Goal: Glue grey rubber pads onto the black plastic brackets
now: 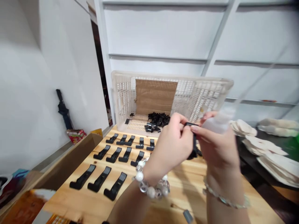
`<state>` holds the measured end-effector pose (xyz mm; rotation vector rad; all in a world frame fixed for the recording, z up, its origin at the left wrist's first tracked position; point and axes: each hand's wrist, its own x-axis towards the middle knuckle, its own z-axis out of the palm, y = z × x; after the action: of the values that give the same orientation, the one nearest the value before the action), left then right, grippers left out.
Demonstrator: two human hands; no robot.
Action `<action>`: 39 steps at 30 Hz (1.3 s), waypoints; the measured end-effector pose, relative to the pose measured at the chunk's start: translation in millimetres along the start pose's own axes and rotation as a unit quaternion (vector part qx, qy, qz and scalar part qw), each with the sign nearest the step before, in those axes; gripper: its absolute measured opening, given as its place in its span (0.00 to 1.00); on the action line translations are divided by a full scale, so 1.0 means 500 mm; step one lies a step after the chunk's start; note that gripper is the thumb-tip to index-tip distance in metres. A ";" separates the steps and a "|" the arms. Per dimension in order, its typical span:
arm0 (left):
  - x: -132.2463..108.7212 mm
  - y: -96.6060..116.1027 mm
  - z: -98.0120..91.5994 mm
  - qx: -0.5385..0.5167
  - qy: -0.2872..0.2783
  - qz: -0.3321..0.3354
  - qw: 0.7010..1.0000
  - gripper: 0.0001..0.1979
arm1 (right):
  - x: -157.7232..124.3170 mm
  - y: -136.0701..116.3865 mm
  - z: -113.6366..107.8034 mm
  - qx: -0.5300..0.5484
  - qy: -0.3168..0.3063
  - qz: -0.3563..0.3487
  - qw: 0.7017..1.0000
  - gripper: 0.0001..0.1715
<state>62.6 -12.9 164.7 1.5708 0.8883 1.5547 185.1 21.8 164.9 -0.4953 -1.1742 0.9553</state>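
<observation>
Holding black part and blurred white bottle, red box's print illegible.

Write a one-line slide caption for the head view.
Left hand and right hand hold a black part above a wooden table set with rows of black pieces, a pale basket behind.

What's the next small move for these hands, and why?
Probably steady the narrow black plastic piece before shifting the blurred, whitish translucent bottle: the left hand pinches the piece, while the right hand touches it and also holds the bottle, which points up and away.
</observation>
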 end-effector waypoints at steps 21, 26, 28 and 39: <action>-0.167 -0.228 -0.220 0.363 -0.211 -0.266 0.868 0.05 | -0.176 0.257 -0.008 -0.229 -0.267 0.319 0.880 0.15; -0.185 -0.258 -0.254 0.400 -0.227 -0.291 0.839 0.05 | -0.161 0.257 -0.067 -0.214 -0.232 0.340 0.886 0.16; -0.182 -0.253 -0.264 0.419 -0.230 -0.293 0.828 0.05 | -0.151 0.249 -0.091 -0.219 -0.199 0.335 0.895 0.18; -0.246 -0.158 -0.218 0.547 -0.222 -0.181 0.786 0.16 | -0.127 0.226 -0.155 -0.167 -0.086 0.342 0.921 0.18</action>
<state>-47.3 -78.6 34.9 2.1809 1.8253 0.2429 210.8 40.1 16.9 -1.1684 -1.3596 1.4196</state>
